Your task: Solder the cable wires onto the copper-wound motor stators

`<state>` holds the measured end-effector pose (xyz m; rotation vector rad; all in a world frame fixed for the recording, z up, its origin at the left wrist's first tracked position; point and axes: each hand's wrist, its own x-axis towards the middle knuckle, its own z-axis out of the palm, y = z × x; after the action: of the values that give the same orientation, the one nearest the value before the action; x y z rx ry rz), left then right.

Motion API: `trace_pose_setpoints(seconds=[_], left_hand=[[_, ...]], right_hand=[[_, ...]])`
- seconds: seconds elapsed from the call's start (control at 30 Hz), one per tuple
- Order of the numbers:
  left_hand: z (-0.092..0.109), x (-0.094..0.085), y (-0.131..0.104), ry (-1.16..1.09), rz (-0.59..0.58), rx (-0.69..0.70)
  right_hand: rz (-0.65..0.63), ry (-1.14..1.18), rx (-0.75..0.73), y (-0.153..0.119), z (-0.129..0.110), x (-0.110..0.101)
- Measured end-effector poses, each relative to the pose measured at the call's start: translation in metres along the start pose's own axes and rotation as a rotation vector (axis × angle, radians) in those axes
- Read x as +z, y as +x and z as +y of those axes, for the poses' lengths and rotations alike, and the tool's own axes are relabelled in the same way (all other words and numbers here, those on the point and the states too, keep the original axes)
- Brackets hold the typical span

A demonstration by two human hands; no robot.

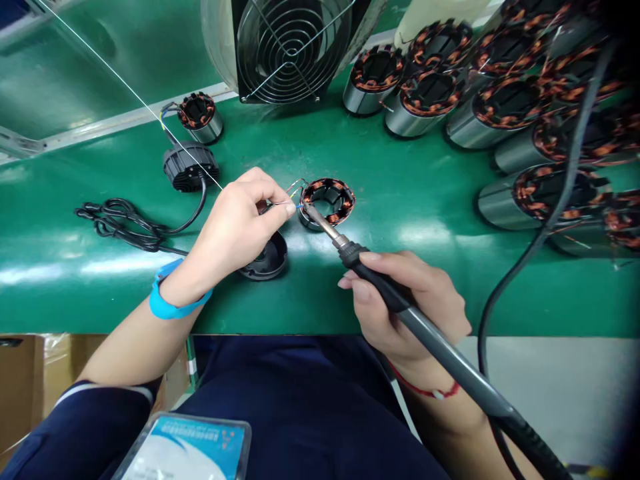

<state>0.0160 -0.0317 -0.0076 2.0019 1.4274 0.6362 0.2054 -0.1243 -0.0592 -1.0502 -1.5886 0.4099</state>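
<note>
A copper-wound stator (341, 219) sits upright on the green bench, thin wires rising from its left rim. My left hand (243, 217), with a blue strap at the wrist, pinches a thin wire (299, 207) beside that rim. In my right hand (407, 300) is a soldering iron (383, 283), its tip at the stator's left edge, close to my left fingertips. Partly under my left hand lies a round black cap (270, 259). A white strand (125, 83) runs from the upper left down to my left hand.
Many copper-wound stators (423, 110) stand at the right. A fan (293, 57) is at the back. At the left are a black housing (187, 167), another stator (200, 120) and a coiled black cable (117, 220). The iron's thick cord (537, 243) hangs at the right.
</note>
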Motion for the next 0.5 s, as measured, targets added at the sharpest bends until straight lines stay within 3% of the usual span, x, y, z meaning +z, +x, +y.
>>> trace_pose_setpoints(seconds=[0.5], left_hand=[[0.0010, 0.0004, 0.0006, -0.033, 0.001, 0.006]], right_hand=[[-0.007, 0.034, 0.039, -0.0022, 0.0006, 0.0011]])
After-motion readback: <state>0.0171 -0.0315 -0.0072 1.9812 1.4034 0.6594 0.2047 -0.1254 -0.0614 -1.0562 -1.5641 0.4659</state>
